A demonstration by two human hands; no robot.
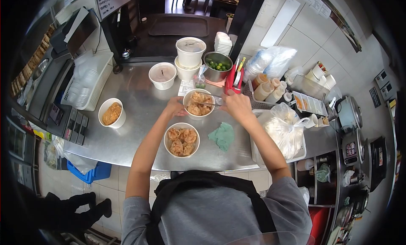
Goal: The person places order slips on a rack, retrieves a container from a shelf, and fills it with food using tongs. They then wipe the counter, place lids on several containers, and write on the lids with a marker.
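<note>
My left hand (174,107) grips the side of a white paper bowl (198,117) that stands on the steel counter. Browned, fried-looking pieces of food (200,103) fill this bowl. From the right, my right hand (237,104) holds metal tongs (217,104), whose arms reach over the rim to the food; whether the tips pinch a piece I cannot make out. Closer to me is a second white bowl (182,154) with similar fried pieces. A crumpled green cloth (222,136) lies to its right. Behind my left hand is a printed slip (185,87).
Lidded white tubs (163,76) and a metal pot of green limes (218,61) stand at the back. Farther left is another bowl of fried food (112,113). Sauce bottles (265,91) and a bagged white bundle (284,131) are at right. Another person's legs (80,207) show lower left.
</note>
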